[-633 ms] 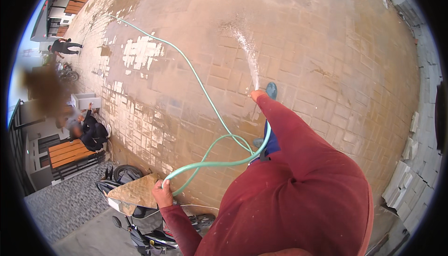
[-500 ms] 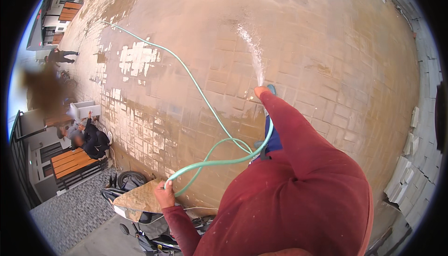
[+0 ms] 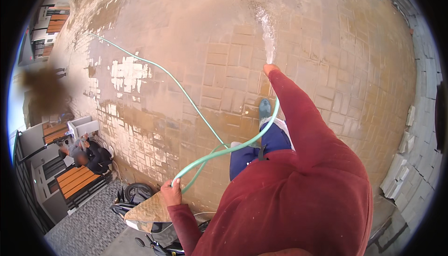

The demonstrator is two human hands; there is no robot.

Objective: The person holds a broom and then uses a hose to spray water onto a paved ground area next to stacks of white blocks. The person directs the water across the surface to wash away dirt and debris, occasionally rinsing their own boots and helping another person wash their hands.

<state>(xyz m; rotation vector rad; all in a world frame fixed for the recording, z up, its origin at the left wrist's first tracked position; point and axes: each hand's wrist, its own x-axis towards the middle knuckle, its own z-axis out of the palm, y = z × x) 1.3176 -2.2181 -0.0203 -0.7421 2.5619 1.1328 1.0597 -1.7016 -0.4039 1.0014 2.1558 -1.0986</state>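
Note:
A light green garden hose runs between my hands in front of my body. My left hand is closed round it at the lower left. My arm in a dark red sleeve reaches forward, and my right hand grips the hose's end, which the fingers mostly hide. From there a white water jet sprays ahead onto the wet brick paving. The rest of the hose loops below my left hand and trails off to the far left over the paving. One blue-grey boot shows ahead of my blue trousers.
At the lower left stand a motorbike and a brown board. Seated people are near an orange slatted bench on the left. Stacked grey blocks line the right side.
My right hand has moved forward and slightly right, and the water jet with it. The paving and hose have shifted in view; my trousers and a boot show more. My left hand still holds the hose.

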